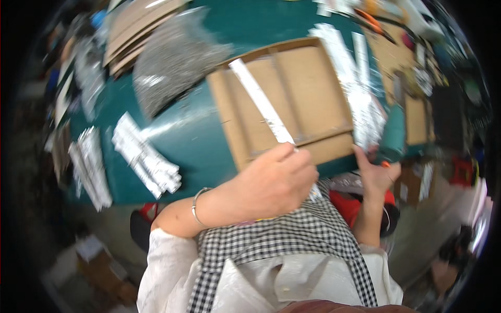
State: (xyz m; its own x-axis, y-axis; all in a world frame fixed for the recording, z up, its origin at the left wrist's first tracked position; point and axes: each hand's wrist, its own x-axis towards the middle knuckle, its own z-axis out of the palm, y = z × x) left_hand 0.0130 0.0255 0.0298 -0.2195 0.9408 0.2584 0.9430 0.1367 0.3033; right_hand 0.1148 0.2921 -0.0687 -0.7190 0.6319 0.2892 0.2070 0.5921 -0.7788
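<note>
My left hand (284,177) is closed on the lower end of a long, narrow white strip (258,99) with small dark marks. The strip slants up and left over a shallow brown cardboard box (318,78), whose inside is parted by low ridges. My right hand (377,175) is by the box's near right corner, its thumb stretched out and apart; the other fingers are partly hidden. Beside it lies a stack of shiny silver-white strips (360,101) along the box's right side. A green-handled tool (392,138) lies against this hand, partly covering it.
Two bundles of silver-white strips, one nearer (146,156) and one farther left (90,167), lie on the green table (193,125). A clear bag of grey contents (175,57) and stacked cardboard (138,28) are behind. Orange-handled pliers (373,23) rest at the far right.
</note>
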